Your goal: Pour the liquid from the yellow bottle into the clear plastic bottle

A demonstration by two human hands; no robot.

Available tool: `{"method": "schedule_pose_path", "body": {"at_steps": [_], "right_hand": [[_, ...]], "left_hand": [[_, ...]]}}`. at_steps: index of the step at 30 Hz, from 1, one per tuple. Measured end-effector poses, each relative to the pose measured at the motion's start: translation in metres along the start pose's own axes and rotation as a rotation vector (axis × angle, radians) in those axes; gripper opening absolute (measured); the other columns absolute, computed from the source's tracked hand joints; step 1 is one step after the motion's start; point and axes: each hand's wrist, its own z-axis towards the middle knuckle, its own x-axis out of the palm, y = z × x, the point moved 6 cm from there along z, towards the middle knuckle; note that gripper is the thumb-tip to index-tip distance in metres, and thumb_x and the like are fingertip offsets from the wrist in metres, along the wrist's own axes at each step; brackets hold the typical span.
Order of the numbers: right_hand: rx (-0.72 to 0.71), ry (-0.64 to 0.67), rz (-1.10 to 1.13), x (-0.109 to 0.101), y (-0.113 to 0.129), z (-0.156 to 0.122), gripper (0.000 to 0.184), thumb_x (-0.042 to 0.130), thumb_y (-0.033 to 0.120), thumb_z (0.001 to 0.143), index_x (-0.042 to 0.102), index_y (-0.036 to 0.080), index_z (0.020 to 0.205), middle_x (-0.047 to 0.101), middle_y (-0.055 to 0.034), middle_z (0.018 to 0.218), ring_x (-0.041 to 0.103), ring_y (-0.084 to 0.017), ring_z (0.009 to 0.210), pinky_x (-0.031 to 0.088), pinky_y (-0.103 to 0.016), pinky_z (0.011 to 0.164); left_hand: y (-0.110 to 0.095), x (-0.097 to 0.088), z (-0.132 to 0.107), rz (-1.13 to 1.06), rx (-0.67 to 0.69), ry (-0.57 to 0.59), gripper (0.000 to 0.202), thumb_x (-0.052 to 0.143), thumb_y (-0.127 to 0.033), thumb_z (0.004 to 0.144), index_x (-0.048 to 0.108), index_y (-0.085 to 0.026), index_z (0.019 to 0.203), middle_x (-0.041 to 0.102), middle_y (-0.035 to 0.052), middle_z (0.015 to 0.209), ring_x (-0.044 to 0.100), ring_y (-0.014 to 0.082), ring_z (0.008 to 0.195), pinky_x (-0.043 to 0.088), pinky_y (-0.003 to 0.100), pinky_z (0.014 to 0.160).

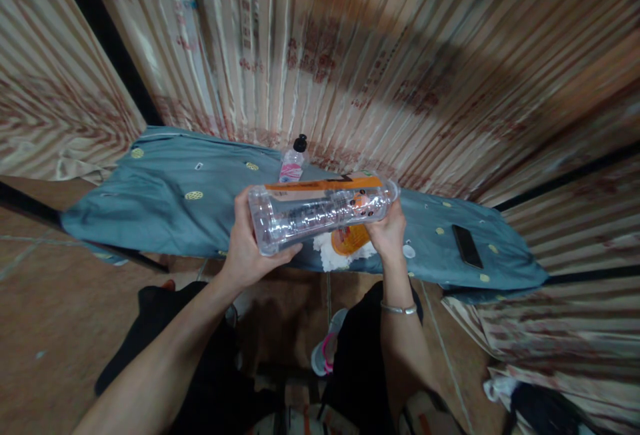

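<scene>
A large clear plastic bottle (305, 218) with an orange label lies on its side in the air between my hands, above the cloth-covered bench. My left hand (245, 245) grips its wide base end, thumb along the underside. My right hand (389, 230) holds the narrower neck end. Below the bottle, a white paper towel (327, 255) lies on the bench with an orange item (349, 240) on it, partly hidden by the bottle. Just behind stands a small clear bottle (292, 167) with a black cap and pink label.
The narrow bench wears a teal cloth (165, 182) with yellow prints. A black phone (467, 246) lies toward its right end, and a small clear round cap (409, 250) near my right hand. Patterned curtains (320, 55) hang behind, with dark metal poles (107, 35) at the sides.
</scene>
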Motion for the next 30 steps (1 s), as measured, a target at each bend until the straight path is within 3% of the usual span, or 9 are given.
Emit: {"method": "schedule_pose_path", "body": {"at_steps": [7,18,30], "right_hand": [[-0.047,-0.011,0.032,0.0019,-0.0008,-0.0007,0.04,0.073,0.04,0.07,0.062,0.027,0.106,0.083,-0.0076,0.101,0.079,-0.035,0.108,0.064,-0.048,0.102],[-0.053,-0.043,-0.028,0.0,-0.002,-0.0011,0.04,0.073,0.042,0.071,0.066,0.026,0.107,0.084,-0.0083,0.098,0.08,-0.035,0.099,0.066,-0.046,0.094],[0.002,-0.029,-0.024,0.0003,-0.0018,-0.0007,0.047,0.073,0.048,0.067,0.062,0.027,0.107,0.083,-0.012,0.104,0.079,-0.038,0.104,0.065,-0.05,0.096]], "left_hand": [[-0.0016,0.0002,0.0008,0.018,0.016,0.002,0.118,0.108,-0.062,0.062,0.046,-0.036,0.159,0.07,0.0096,0.141,0.077,0.0416,0.125,0.065,0.066,0.109],[-0.0054,0.0009,0.0019,0.021,0.037,-0.005,0.115,0.107,-0.064,0.064,0.047,-0.037,0.157,0.071,0.0082,0.138,0.078,0.0396,0.123,0.068,0.063,0.105],[-0.0061,0.0021,0.0033,0.018,0.049,-0.008,0.114,0.106,-0.066,0.064,0.048,-0.037,0.158,0.07,0.0083,0.14,0.077,0.039,0.125,0.068,0.06,0.106]]}}
